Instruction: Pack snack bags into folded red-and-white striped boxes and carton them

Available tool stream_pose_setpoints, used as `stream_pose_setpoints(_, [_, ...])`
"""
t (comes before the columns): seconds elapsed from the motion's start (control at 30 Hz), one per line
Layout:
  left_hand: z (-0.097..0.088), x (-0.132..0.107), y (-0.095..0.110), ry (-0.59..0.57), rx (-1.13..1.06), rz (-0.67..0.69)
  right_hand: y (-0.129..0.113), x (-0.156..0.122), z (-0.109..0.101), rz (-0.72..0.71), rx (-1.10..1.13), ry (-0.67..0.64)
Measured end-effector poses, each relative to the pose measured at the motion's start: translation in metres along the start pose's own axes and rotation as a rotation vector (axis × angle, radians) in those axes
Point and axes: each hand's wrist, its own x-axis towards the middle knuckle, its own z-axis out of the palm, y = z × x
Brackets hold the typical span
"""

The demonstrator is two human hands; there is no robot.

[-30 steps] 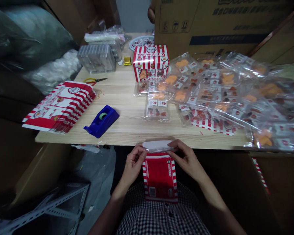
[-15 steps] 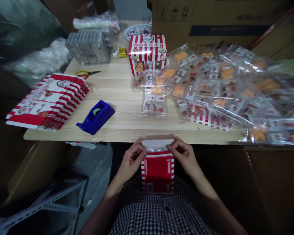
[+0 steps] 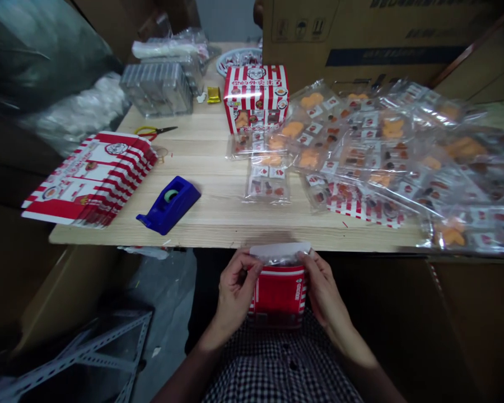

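Note:
A red box with striped edges (image 3: 278, 294) is between my hands, just in front of the table's near edge. Its white top flap stands raised, and clear plastic shows in the mouth below it. My left hand (image 3: 238, 285) pinches the box's upper left corner between thumb and fingers. At the upper right corner, my right hand (image 3: 322, 282) grips the side, its thumb and fingertips close to the flap. The box's lower end is in shade against a checked garment (image 3: 283, 366).
On the table (image 3: 210, 218) lie a blue tape dispenser (image 3: 170, 204), yellow-handled scissors (image 3: 155, 132) and a stack of flat striped boxes (image 3: 94, 179). A made-up striped box (image 3: 256, 98) stands at the back. Clear packets (image 3: 373, 151) are heaped on the right.
The box has tilted, so its front looks shorter, and has moved slightly right in view with both hands. My right hand has come further down its side. The whole view has shifted a little.

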Motion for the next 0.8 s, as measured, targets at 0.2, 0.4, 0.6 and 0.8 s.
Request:
stream_pose_setpoints(0.2, [0.002,-0.009,-0.005,0.063,-0.168,-0.18,0.01,0.008,0.002,0.069,0.069,-0.041])
stream_pose_setpoints(0.4, [0.016,-0.004,0.001,0.204,-0.423,-0.275,0.009,0.005,0.004,0.009,0.026,-0.055])
stream_pose_setpoints(0.6, [0.008,0.01,0.006,0.088,-0.556,-0.493,0.011,0.001,-0.001,0.007,-0.014,-0.141])
stream_pose_setpoints(0.8, [0.003,0.017,0.003,0.13,-0.638,-0.603,0.009,0.003,-0.01,0.103,0.086,-0.141])
